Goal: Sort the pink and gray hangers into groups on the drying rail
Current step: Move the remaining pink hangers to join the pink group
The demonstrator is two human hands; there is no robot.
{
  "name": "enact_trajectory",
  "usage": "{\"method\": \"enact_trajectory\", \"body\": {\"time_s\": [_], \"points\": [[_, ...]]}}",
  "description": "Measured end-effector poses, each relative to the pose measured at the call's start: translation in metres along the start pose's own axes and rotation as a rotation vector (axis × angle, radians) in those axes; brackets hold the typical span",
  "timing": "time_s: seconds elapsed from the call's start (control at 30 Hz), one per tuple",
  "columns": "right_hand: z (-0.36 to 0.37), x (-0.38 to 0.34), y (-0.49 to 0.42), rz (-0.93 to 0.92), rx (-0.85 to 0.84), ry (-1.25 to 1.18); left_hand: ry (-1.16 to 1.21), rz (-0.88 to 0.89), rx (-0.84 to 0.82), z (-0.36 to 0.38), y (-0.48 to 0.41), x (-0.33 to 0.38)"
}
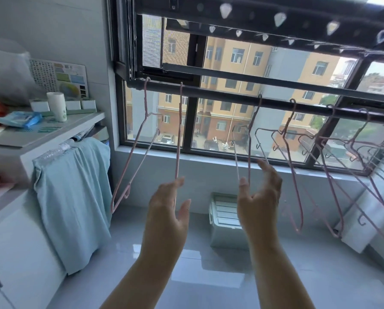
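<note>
A dark drying rail (220, 91) runs across the window. Two pink hangers hang at its left end: one (133, 148) turned broadside, one (178, 130) seen edge-on. Further right hang another pink hanger (249, 139), a gray hanger (264, 139), then several more pink and gray ones (333, 152) bunched toward the right. My left hand (168, 210) is raised with fingers relaxed, its fingertips at the bottom of the edge-on pink hanger. My right hand (260, 197) is raised and open just below the middle hangers; the hand is blurred.
A second rail (275, 82) and an overhead rack with clips (275, 18) sit above. A shelf (52, 130) with a cup and packets stands at left, with a blue cloth (75, 197) draped over it. A white lidded bin (226, 219) sits on the floor below the window.
</note>
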State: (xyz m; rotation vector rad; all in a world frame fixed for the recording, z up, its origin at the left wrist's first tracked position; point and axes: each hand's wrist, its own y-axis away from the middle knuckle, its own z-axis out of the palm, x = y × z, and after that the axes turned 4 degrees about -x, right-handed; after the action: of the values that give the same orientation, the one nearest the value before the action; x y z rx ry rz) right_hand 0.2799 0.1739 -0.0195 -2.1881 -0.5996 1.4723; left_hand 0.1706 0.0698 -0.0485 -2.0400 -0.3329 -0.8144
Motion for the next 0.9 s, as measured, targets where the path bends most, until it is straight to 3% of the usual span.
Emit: {"method": "enact_trajectory", "body": {"time_s": [0.1,0.2,0.4,0.67,0.9], "points": [[-0.005,0.018,-0.008,0.313,-0.247,-0.154,0.158,-0.020,-0.090,0.015,-0.003,0.016],[0.003,0.025,-0.004,0.382,-0.373,-0.286,0.164,-0.012,-0.149,0.025,-0.009,0.023],[0.016,0.019,-0.003,0.413,-0.340,-0.776,0.175,-0.125,-0.356,0.035,-0.010,0.015],[0.031,0.008,0.003,0.438,-0.419,-0.996,0.307,-0.199,-0.333,0.033,-0.001,0.004],[0.041,-0.004,0.014,0.481,-0.406,-0.952,0.323,-0.201,-0.289,0.026,0.000,0.000]]}}
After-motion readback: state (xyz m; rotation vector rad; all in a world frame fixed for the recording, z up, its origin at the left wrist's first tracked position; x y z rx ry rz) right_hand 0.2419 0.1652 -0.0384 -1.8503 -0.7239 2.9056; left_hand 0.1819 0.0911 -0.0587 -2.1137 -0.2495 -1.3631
